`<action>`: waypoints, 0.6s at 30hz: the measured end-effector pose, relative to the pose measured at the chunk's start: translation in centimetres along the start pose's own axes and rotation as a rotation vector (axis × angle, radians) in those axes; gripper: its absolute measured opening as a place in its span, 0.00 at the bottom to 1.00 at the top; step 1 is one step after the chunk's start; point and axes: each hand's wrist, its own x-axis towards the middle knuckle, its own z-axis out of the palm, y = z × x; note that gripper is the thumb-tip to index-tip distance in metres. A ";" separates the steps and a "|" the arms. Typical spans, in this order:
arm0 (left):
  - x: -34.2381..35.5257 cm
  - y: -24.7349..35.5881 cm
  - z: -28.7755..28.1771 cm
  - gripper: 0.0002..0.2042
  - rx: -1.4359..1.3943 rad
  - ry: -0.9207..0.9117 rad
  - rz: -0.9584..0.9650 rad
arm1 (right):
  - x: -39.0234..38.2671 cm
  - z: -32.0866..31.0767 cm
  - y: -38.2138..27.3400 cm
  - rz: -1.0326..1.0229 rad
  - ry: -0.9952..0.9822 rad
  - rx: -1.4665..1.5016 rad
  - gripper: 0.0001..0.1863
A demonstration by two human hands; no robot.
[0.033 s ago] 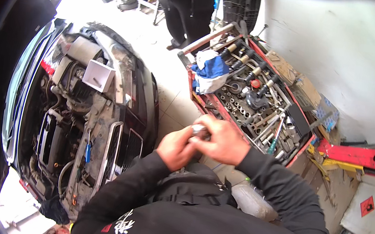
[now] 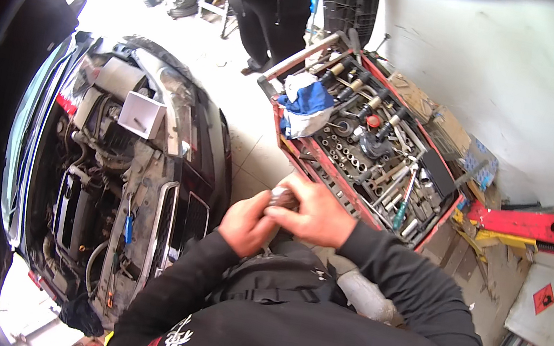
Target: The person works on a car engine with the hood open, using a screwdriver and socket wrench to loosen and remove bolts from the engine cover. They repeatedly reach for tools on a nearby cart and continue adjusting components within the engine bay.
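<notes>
Both hands meet in front of my body, their fingers closed round a small, rounded metal part point(image 2: 280, 197) in silver and dark brown; much of it is hidden. My left hand point(image 2: 247, 222) grips it from the lower left, and my right hand point(image 2: 310, 213) wraps over it from the right with the thumb across its front. Just beyond my hands stands a red tool cart point(image 2: 306, 165) full of sockets, wrenches and dark cylindrical tools, with a blue and white cloth point(image 2: 304, 102) on its corner.
To my left, a car's open engine bay point(image 2: 81, 209) holds a white box point(image 2: 140, 115) and blue-handled tool point(image 2: 129, 226). Another person's dark-trousered legs point(image 2: 263, 22) stand beyond the cart beside a tyre point(image 2: 348, 6). A red lift arm point(image 2: 530, 233) reaches in from the right.
Both my hands, still closed round the part, have moved slightly left and down. The surroundings appear shifted a little leftward in the picture.
</notes>
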 end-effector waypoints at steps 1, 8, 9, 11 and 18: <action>-2.1 -0.4 -1.4 0.09 0.022 0.002 -0.068 | -0.3 2.3 0.2 0.146 -0.016 0.144 0.16; -14.8 -2.8 -5.7 0.11 0.106 0.119 -0.106 | -1.8 13.4 -0.2 0.276 -0.329 0.570 0.19; -16.9 -3.1 -6.2 0.12 0.096 0.149 -0.133 | -1.6 15.0 -0.5 0.257 -0.370 0.542 0.19; -21.2 -3.8 -7.9 0.13 0.017 0.111 -0.176 | -1.1 18.3 -1.4 0.254 -0.519 0.519 0.19; -39.1 -5.6 -17.3 0.20 -0.426 -0.204 -0.358 | -1.4 33.2 -7.9 0.286 -0.919 0.393 0.20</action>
